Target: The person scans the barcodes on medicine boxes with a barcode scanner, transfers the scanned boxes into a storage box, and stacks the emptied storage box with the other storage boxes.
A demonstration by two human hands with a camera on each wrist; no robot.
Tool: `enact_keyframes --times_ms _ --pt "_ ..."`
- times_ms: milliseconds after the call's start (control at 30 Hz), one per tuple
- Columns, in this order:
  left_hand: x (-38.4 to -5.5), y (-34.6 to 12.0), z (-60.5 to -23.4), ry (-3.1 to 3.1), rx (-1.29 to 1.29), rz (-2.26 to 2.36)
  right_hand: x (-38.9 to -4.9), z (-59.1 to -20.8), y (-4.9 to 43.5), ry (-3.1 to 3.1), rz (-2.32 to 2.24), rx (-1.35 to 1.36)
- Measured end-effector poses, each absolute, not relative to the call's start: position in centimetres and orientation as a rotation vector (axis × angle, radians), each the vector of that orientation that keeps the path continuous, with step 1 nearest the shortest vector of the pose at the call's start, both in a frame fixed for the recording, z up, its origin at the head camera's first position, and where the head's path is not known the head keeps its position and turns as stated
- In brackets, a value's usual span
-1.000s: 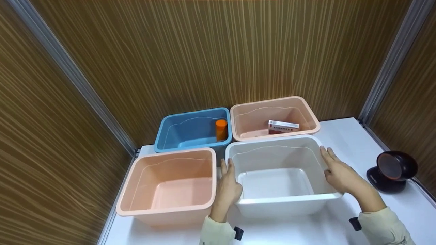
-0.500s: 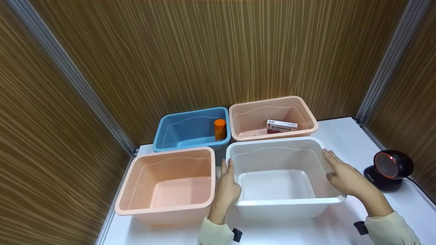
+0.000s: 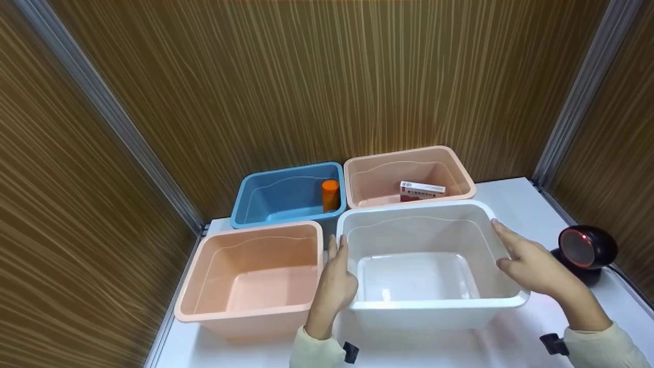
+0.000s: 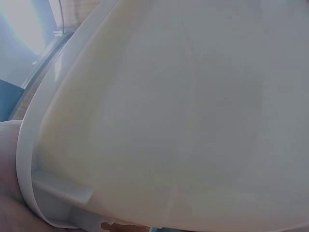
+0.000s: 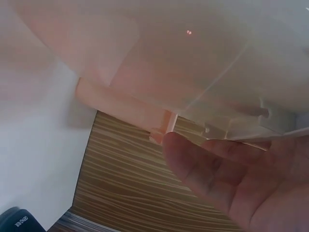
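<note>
In the head view, a white plastic bin stands between my two hands. My left hand holds its left rim, with fingers pointing forward along the edge. My right hand grips the right rim, its thumb tip showing over the edge. In the left wrist view the white bin's outer wall fills most of the picture, and only part of the left hand shows at the rim. The right wrist view has the right hand's fingers under the rim. I cannot see anything inside the white bin.
To the left stands a peach bin. Behind are a blue bin with an orange bottle and a second peach bin with a small printed box. A black round device stands at right.
The white bin's right side and rim have shifted right, and the bin looks larger in the head view. My right hand has moved right with it; my left hand has shifted slightly left.
</note>
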State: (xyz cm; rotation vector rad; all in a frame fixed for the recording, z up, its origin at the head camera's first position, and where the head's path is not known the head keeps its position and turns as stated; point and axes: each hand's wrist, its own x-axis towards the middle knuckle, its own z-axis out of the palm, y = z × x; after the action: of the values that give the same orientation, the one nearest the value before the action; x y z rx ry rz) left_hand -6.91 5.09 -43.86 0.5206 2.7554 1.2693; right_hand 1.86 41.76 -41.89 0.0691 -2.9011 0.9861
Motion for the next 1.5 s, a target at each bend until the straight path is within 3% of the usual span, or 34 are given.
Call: enact_keyframes --times_ms 1500 --pt "-7.2 0.7 -33.9 2.880 0.573 1.220 1.8 -32.3 38.1 -2.786 1.017 0.123"
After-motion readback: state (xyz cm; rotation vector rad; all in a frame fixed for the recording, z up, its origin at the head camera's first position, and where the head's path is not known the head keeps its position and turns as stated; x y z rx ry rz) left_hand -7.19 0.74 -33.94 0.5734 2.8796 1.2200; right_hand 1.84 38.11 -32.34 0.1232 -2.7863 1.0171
